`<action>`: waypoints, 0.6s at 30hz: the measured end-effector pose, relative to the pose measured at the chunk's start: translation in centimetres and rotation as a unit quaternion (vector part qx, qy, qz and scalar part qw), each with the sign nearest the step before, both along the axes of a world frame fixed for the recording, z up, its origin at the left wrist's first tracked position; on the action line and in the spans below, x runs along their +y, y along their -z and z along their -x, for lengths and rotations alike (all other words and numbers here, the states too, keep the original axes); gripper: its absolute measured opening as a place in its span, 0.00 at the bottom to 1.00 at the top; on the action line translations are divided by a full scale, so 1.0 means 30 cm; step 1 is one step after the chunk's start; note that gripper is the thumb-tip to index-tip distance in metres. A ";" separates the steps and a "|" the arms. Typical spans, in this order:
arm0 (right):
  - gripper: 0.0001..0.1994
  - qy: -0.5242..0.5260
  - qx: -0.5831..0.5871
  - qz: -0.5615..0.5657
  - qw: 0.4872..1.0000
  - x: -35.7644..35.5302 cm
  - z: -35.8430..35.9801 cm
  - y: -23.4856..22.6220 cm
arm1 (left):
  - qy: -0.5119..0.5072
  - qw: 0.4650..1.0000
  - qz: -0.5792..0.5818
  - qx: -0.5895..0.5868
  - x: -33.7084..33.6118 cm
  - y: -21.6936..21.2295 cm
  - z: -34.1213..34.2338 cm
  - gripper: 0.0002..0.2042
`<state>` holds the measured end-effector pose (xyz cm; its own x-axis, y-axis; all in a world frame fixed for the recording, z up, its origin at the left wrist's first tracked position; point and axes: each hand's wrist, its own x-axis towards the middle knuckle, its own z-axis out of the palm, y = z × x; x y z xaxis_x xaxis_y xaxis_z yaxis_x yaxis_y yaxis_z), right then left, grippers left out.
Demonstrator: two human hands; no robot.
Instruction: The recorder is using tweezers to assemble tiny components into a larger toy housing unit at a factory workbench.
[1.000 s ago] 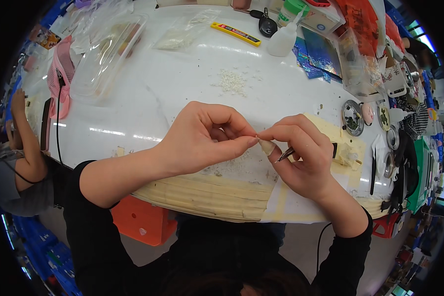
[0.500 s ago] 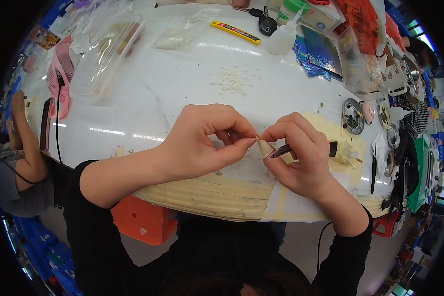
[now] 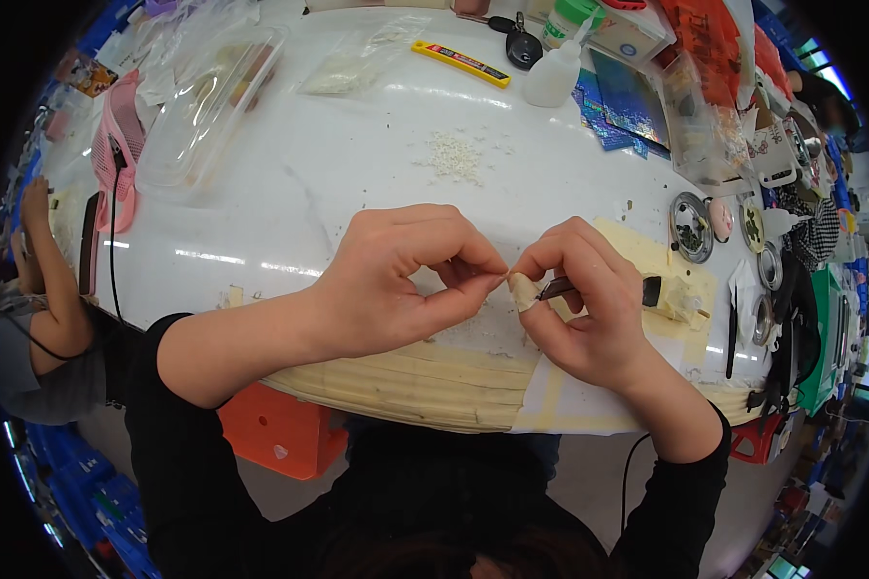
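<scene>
Over the near middle of the table, my left hand (image 3: 406, 275) is closed in a pinch of thumb and forefinger. Whatever lies between those fingertips is too small to name. My right hand (image 3: 589, 299) almost meets it, fingers curled around a slim dark tool (image 3: 556, 288) that looks like tweezers. A cream-coloured, tape-like covering (image 3: 523, 291) shows at the right hand's fingertips, beside the tool's tip. Beyond both hands lies a scattered pile of tiny white pieces (image 3: 454, 157).
A yellow strip-shaped case (image 3: 461, 64), a white squeeze bottle (image 3: 553, 77) and a clear plastic box (image 3: 212, 106) lie farther back. Small round metal dishes (image 3: 690, 228) stand at the right by a cream block (image 3: 684, 301). Another person's arm (image 3: 60, 289) shows far left.
My left fingertips have shifted slightly right, closer to the right hand. The cream covering and the dark tool have turned a little in the right hand's fingers.
</scene>
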<state>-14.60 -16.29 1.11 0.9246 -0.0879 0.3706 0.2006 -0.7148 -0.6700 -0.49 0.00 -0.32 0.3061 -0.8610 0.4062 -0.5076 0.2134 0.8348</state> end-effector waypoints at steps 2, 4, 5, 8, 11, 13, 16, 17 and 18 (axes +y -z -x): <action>0.10 0.007 -0.008 0.039 0.999 -0.002 -0.003 -0.006 | -0.005 1.000 -0.006 0.005 0.002 -0.003 0.001 0.06; 0.11 0.018 -0.005 0.087 0.996 -0.006 -0.005 -0.009 | -0.016 0.999 -0.007 0.029 0.003 -0.005 0.004 0.06; 0.12 0.027 0.003 0.115 0.993 -0.011 -0.004 -0.007 | -0.021 0.999 -0.008 0.041 0.003 -0.007 0.004 0.05; 0.15 0.054 0.019 0.197 0.979 -0.022 0.002 0.015 | -0.013 0.999 -0.019 0.049 -0.001 -0.004 0.003 0.05; 0.16 0.072 0.031 0.235 0.969 -0.017 0.004 0.025 | -0.018 0.999 -0.019 0.025 0.005 -0.012 0.006 0.05; 0.16 0.076 0.034 0.244 0.966 -0.016 0.004 0.029 | -0.017 1.000 -0.002 -0.012 0.003 -0.007 0.005 0.06; 0.16 0.075 0.022 0.250 0.965 -0.018 0.003 0.031 | -0.016 0.998 0.022 -0.059 -0.001 -0.005 0.000 0.07; 0.16 0.075 0.016 0.251 0.965 -0.018 0.003 0.031 | -0.015 0.997 0.029 -0.073 -0.001 -0.006 -0.001 0.07; 0.17 0.074 0.009 0.252 0.965 -0.018 0.002 0.032 | -0.016 0.997 0.028 -0.069 -0.001 -0.007 0.000 0.07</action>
<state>-14.66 -16.83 0.16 0.9225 -0.0326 0.3846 0.0629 -0.9704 -0.2331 -0.49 -0.02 -0.12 0.2709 -0.8261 0.4942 -0.6247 0.2397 0.7431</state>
